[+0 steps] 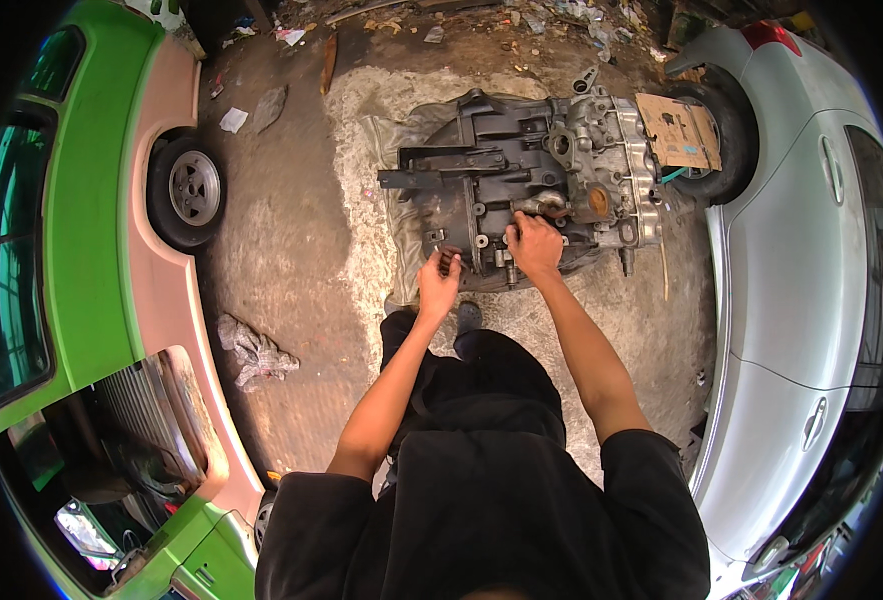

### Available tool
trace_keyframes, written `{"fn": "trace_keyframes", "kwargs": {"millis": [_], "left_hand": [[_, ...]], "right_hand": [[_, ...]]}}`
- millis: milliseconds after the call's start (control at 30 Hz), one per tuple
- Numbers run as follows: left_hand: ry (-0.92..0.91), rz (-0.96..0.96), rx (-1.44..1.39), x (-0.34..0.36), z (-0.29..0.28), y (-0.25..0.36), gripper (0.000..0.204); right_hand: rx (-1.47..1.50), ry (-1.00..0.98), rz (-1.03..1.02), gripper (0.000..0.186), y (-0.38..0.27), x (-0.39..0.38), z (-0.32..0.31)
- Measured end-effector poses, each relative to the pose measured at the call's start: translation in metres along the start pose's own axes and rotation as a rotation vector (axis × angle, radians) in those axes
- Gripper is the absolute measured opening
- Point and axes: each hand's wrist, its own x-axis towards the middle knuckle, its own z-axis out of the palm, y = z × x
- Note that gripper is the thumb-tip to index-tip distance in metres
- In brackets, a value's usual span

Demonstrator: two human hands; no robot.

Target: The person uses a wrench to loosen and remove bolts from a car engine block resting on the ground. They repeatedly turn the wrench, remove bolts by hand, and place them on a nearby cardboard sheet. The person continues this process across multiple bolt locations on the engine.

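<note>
1. Engine point(521, 150) on the floor point(281, 210) looks largely assembled; work seems underway, what is left unclear
2. Left hand point(438, 284) curled at its near side, contents unclear
3. Right hand point(535, 246) bent against it, grip unclear

No lettering, number or sign can be read. Beyond the right hand point(535, 245) and off to its right, a flat brown cardboard sheet point(673, 132) bears small dark marks and a pale blue patch, too small to make out. Far beyond the left hand point(438, 285), to its left, a crumpled white paper scrap point(233, 120) is likewise illegible.
</note>
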Motion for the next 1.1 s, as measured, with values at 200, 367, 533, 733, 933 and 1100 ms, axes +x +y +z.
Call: {"fn": "trace_keyframes", "kwargs": {"millis": [200, 367, 533, 733, 933, 1100], "left_hand": [[-0.156, -0.037, 0.451, 0.049, 0.015, -0.009, 0.026], [-0.226, 0.073, 0.581, 0.061, 0.010, -0.004, 0.028], [-0.146, 0.017, 0.492, 0.058, -0.012, 0.016, 0.022], [0.098, -0.005, 0.110, 0.030, -0.035, 0.016, 0.011], [0.112, -0.122, -0.061, 0.000, -0.033, -0.012, 0.011], [-0.095, -0.148, 0.125, -0.015, -0.028, -0.030, 0.012]], "right_hand": [[0.002, 0.003, 0.008, 0.026, -0.002, -0.001, -0.001], [-0.004, -0.032, 0.015, 0.027, -0.001, 0.000, -0.004], [-0.013, 0.020, -0.002, 0.029, 0.000, -0.001, -0.001], [0.004, -0.029, 0.029, 0.029, 0.002, -0.001, 0.002], [0.013, 0.004, 0.013, 0.027, 0.001, -0.001, 0.001], [0.031, 0.001, 0.001, 0.026, 0.000, 0.000, 0.000]]}}
